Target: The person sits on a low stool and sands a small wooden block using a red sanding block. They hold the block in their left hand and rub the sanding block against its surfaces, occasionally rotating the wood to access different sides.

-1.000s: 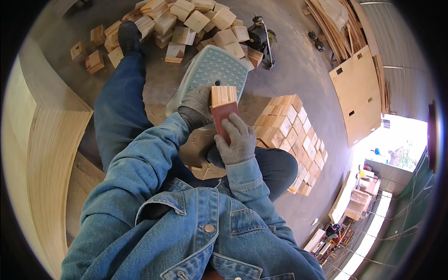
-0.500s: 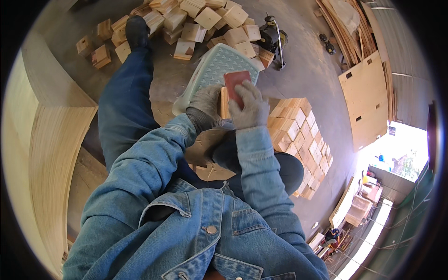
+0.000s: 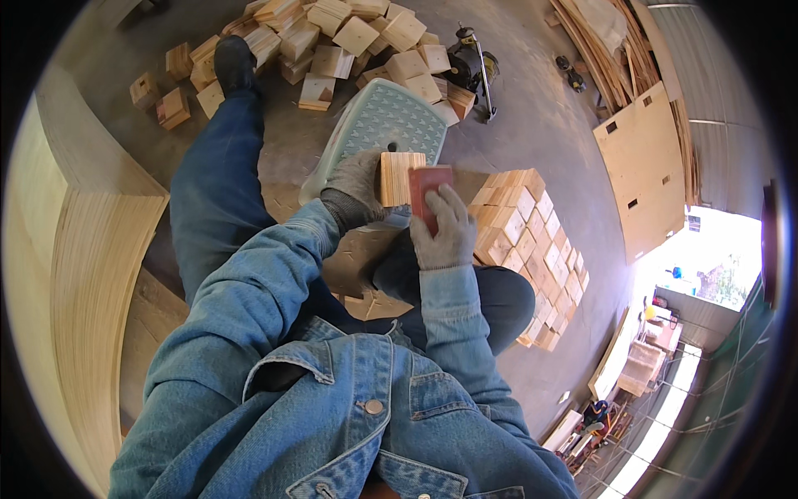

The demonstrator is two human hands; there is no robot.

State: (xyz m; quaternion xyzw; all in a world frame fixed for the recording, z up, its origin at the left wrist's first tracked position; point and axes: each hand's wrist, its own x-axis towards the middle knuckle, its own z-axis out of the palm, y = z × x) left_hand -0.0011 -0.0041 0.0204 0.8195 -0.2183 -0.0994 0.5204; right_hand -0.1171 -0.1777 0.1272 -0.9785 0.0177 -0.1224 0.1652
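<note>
My left hand (image 3: 356, 185), in a grey knit glove, is closed on a square wooden block (image 3: 397, 178) with layered edges. My right hand (image 3: 445, 230), gloved alike, grips a flat reddish-brown sanding block (image 3: 426, 198) with its fingers laid over the face. The sanding block stands against the right side of the wooden block and hides part of it. Both are held above the near end of a pale green plastic stool (image 3: 391, 121) with a patterned top and a hole in it.
A loose heap of wooden blocks (image 3: 337, 62) lies on the floor ahead. To the right rises a neat stack of blocks (image 3: 536, 241). A wheeled yellow-and-black tool (image 3: 472, 71) stands beyond the stool. Layered wooden boards (image 3: 104, 249) rise at my left; panels (image 3: 640, 170) lean at the right.
My right hand has brought the sanding block down toward me along the wooden block's side. The wooden block has turned, so more of its layered face shows.
</note>
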